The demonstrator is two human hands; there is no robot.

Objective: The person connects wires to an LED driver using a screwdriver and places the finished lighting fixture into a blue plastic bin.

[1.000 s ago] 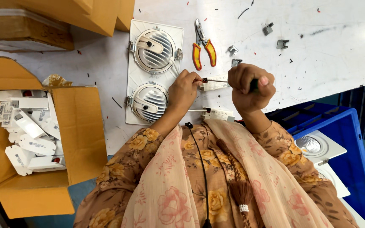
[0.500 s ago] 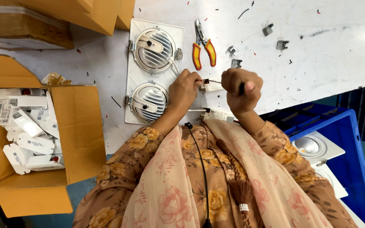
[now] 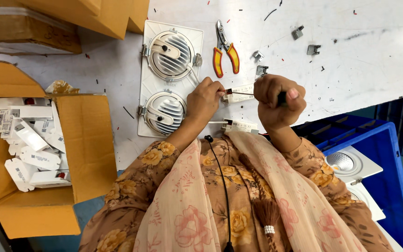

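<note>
My left hand (image 3: 204, 99) pinches the end of a small white driver box (image 3: 239, 93) lying on the white table (image 3: 360, 74). My right hand (image 3: 277, 99) is closed around a black-handled screwdriver (image 3: 244, 93), whose thin shaft points left to the box's terminal end. A second white driver box (image 3: 239, 125) lies closer to my body. Just left of my left hand sits a white twin downlight fixture (image 3: 169, 79), back side up, with two round finned heat sinks.
Pliers with orange handles (image 3: 225, 52) lie above my hands, with small metal clips (image 3: 260, 70) scattered nearby. An open cardboard box (image 3: 82, 140) of white parts stands at the left. A blue crate (image 3: 388, 158) at the right holds a square downlight (image 3: 350, 163).
My right hand has shifted a little left and back with the screwdriver, its grip turning. My left hand has stayed at the driver box.
</note>
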